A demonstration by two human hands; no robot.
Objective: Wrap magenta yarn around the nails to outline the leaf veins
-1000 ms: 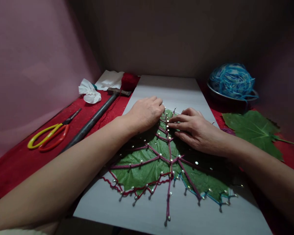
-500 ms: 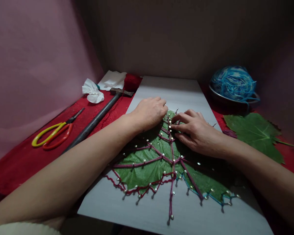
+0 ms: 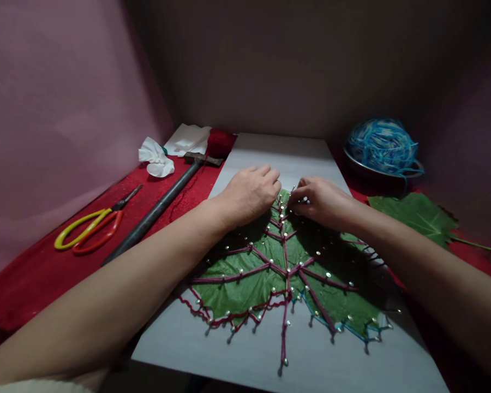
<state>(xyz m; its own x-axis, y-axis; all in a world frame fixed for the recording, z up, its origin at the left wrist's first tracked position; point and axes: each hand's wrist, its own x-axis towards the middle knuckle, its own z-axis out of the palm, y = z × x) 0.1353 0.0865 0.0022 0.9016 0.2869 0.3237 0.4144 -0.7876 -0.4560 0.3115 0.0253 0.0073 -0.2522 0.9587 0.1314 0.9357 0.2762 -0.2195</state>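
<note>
Two bare hands over the far end of the leaf (image 3: 223,299), which lies flat on the pale board (image 3: 284,158) straight in front of you.

Your left hand (image 3: 251,194) sits back-up at the leaf's far left edge, fingers curled in beside one another. Tips hidden; cannot tell whether they pinch anything.

Your right hand (image 3: 325,203) is across from it, just beside the nails (image 3: 286,362) at the leaf's far end. Fingers bent and drawn close, tips turned toward your left hand; cannot tell what, if anything, is between them.

Purple yarn (image 3: 283,341) runs nail to nail along the veins and down the stem line. Red yarn (image 3: 229,323) follows the near left edge, blue yarn (image 3: 355,331) the near right.

To your left on red cloth (image 3: 33,278): scissors (image 3: 102,216), blades pointing away; hammer (image 3: 159,207), head at the far end, near the red ball (image 3: 221,143); crumpled tissue (image 3: 157,159).

To your right: blue ball (image 3: 382,143) in a metal bowl (image 3: 362,167), a spare leaf (image 3: 417,215) nearer you, its stem pointing right.
</note>
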